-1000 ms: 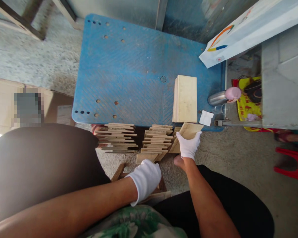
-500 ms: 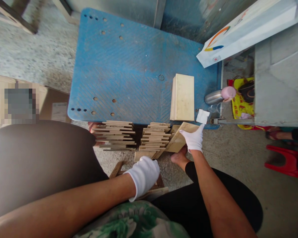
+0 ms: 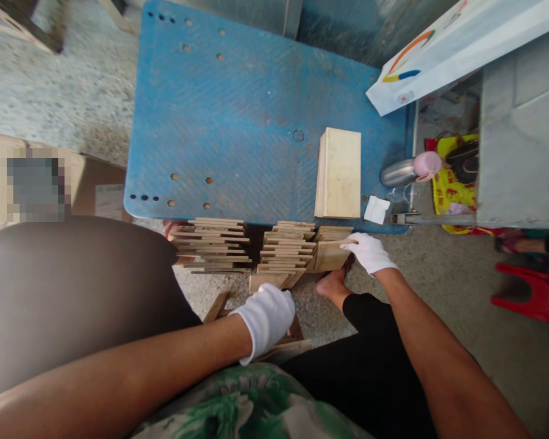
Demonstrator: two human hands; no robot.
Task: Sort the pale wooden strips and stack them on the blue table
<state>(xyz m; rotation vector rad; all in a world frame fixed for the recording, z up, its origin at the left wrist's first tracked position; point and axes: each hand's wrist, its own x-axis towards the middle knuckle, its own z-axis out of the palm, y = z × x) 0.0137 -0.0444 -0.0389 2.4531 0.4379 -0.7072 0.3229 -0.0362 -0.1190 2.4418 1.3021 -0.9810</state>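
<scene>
My right hand, in a white glove, pinches the right end of a thin wooden board. That board lies against the near side of a short stack of boards at the table's front edge. Lower and to the left, my left hand, also gloved, is closed around wooden boards that stick out past its knuckles; its fingertips are hidden. Beyond it, a crisscrossed stack of thin boards stands beside a second such stack further left.
A blue plastic table carries a neat pile of boards, a steel bottle with a pink lid and a scrap of white paper. A white bag leans at the back right. A red stool stands on the floor.
My right hand has moved slightly right and turned the board from a slant to nearly level, beside the right stack. My left hand has stayed in place.
</scene>
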